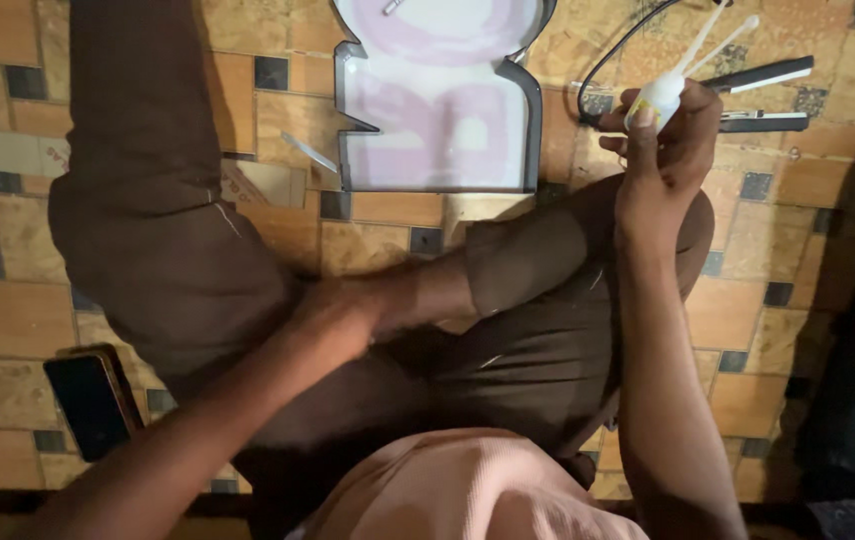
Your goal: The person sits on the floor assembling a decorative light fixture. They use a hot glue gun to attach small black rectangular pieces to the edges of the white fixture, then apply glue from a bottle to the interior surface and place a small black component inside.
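Gripping a small white bottle (660,100), right hand (668,150) raised.

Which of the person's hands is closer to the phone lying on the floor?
Left. The left hand rests on the leg, up and right of the phone. The right hand is far across, holding a small white bottle.

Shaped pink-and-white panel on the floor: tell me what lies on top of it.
On the panel, a small metal piece lies at its top edge; the frame cuts it off, so its kind is unclear. Otherwise its surface is bare.
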